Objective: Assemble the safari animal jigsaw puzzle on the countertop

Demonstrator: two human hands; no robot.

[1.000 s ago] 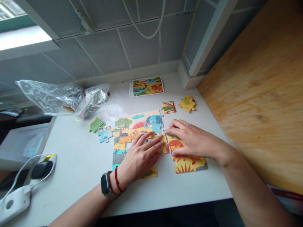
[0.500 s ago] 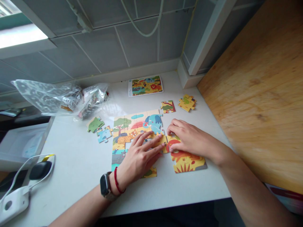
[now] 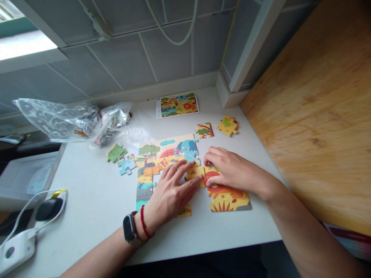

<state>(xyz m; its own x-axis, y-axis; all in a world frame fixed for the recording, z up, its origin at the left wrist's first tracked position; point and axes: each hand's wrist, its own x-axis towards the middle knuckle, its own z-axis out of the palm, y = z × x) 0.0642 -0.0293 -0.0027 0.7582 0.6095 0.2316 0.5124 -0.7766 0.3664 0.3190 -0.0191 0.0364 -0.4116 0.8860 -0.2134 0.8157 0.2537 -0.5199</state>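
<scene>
A partly joined jigsaw puzzle (image 3: 147, 155) with a tree, a blue elephant and a leopard lies on the white table. My left hand (image 3: 174, 189) rests over its lower middle, fingers spread, hiding several pieces. The thumb and fingertips are by a yellow puzzle piece (image 3: 194, 173). My right hand (image 3: 224, 168) is curled over the top of a joined lion section (image 3: 228, 199), its thumb and fingers gripping the section's left part. That section meets the yellow piece at its upper left; below, a gap separates it from a bottom-edge piece (image 3: 185, 211) partly under my left hand.
Loose pieces lie around: a green one (image 3: 116, 153), a blue one (image 3: 127, 165), a tree piece (image 3: 204, 130) and a yellow cluster (image 3: 228, 125). Behind are a picture card (image 3: 177, 105) and plastic bags (image 3: 113, 121). A wooden panel (image 3: 313, 116) bounds the right; a charger (image 3: 19, 247) sits left.
My right hand and the lion section have shifted very slightly left, closer against the yellow piece. My left fingers have moved a little, uncovering more of that piece.
</scene>
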